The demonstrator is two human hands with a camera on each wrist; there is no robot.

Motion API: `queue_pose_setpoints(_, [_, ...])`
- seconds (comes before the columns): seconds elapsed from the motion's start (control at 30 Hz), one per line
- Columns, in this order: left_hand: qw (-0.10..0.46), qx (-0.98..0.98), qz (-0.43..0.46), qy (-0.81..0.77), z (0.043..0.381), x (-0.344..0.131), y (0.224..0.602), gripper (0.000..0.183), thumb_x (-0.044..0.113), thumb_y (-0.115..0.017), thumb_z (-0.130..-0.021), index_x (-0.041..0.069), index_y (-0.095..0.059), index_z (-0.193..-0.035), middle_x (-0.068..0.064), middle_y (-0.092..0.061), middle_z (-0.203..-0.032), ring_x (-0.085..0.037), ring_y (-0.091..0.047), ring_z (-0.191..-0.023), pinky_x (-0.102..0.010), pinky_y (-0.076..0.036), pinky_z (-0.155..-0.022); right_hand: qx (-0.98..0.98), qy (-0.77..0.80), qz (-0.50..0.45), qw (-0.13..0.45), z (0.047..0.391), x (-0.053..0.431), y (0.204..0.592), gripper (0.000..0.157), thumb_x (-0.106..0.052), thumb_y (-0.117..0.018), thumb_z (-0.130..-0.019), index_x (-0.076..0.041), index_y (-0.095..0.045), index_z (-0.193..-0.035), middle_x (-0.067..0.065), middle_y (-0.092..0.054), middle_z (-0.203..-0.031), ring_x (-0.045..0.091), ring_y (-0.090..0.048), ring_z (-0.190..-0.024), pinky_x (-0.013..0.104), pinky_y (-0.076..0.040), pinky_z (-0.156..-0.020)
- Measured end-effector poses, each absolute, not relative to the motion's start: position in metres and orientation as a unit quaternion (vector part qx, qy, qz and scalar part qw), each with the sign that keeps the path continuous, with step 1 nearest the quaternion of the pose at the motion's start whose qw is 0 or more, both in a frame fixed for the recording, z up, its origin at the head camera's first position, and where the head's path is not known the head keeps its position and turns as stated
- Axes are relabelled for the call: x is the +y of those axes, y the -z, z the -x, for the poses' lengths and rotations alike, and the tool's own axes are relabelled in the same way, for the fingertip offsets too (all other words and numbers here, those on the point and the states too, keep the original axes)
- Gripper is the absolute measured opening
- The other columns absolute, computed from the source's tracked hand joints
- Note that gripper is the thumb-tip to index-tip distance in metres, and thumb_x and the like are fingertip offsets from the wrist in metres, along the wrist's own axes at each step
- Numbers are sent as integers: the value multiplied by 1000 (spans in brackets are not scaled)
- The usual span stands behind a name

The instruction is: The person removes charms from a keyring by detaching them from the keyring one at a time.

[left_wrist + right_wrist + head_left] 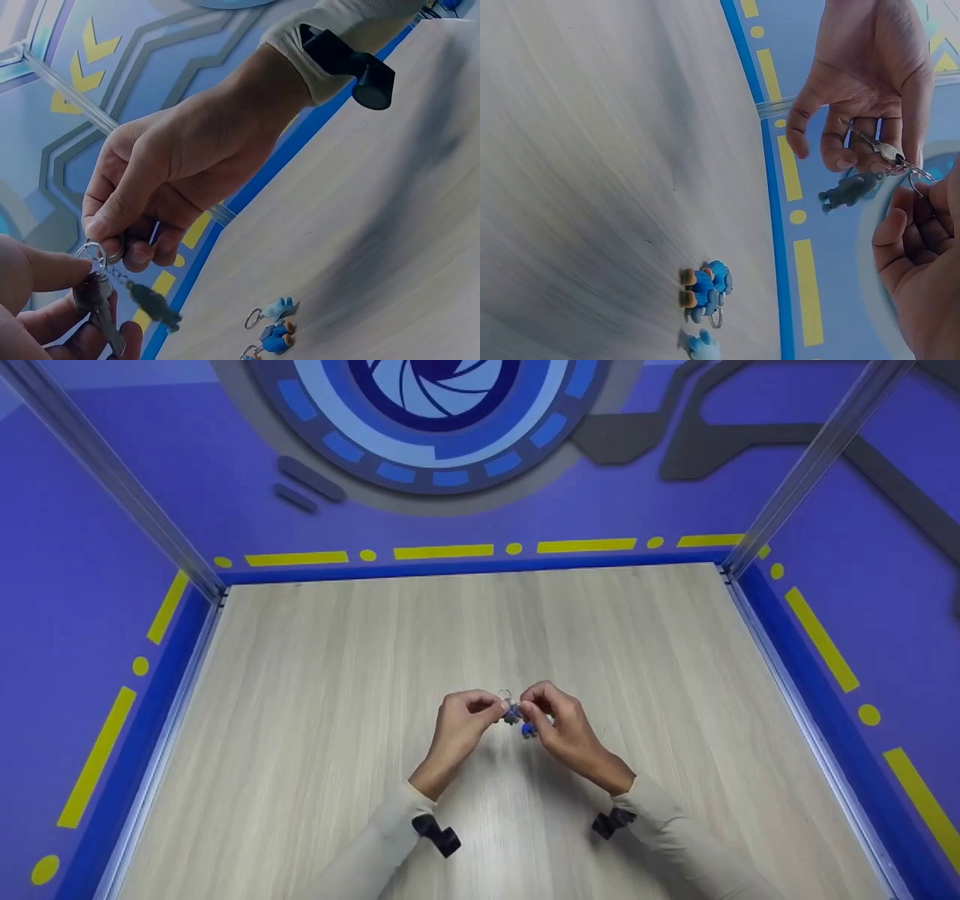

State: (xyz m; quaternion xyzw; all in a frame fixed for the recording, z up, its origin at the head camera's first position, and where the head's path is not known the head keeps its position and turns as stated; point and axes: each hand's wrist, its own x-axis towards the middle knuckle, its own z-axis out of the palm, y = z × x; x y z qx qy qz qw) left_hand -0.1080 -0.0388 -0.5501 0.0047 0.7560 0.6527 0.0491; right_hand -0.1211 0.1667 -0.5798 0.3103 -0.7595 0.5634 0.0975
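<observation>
Above the table, both hands meet at a metal key ring [91, 253]. My left hand [461, 727] holds it between thumb and fingers, the fingers lying behind a silver key [107, 322] that hangs from it. From the other side, my right hand [566, 727] pinches the ring with thumb and forefinger. A grey figure keychain [154, 304] dangles by a short chain next to the key. In the right wrist view the left hand [874, 82] is at the top, the key [889, 152] against its fingers, and the right hand [930, 262] is below.
On the wooden table [337, 682] under the hands lie several figure keychains: a light blue one [277, 308] and dark blue ones [699, 291] with metal rings. Blue printed walls [480, 532] border the table at the back and sides. Black straps sit on both wrists.
</observation>
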Motion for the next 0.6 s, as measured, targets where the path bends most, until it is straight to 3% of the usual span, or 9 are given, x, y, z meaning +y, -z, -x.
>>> queue_pose_setpoints(0.23, [13, 767, 0, -642, 106, -37, 549, 6, 11, -81, -99, 8, -86, -99, -1, -81, -93, -11, -70, -81, -24, -54, -70, -769, -557, -296, 104, 122, 167, 582, 9, 4, -65, -107, -5, -66, -107, 10, -72, -95, 20, -68, -78, 25, -58, -75])
queue_pose_setpoints(0.6, [-136, 855, -110, -487, 104, -35, 550, 9, 3, -87, -91, 13, -88, -91, 7, -81, -88, -13, -74, -86, -43, -58, -85, -788, -535, -292, 92, 123, 167, 583, 4, -3, -69, -108, -5, -68, -104, 5, -73, -95, 15, -69, -81, 26, -58, -74])
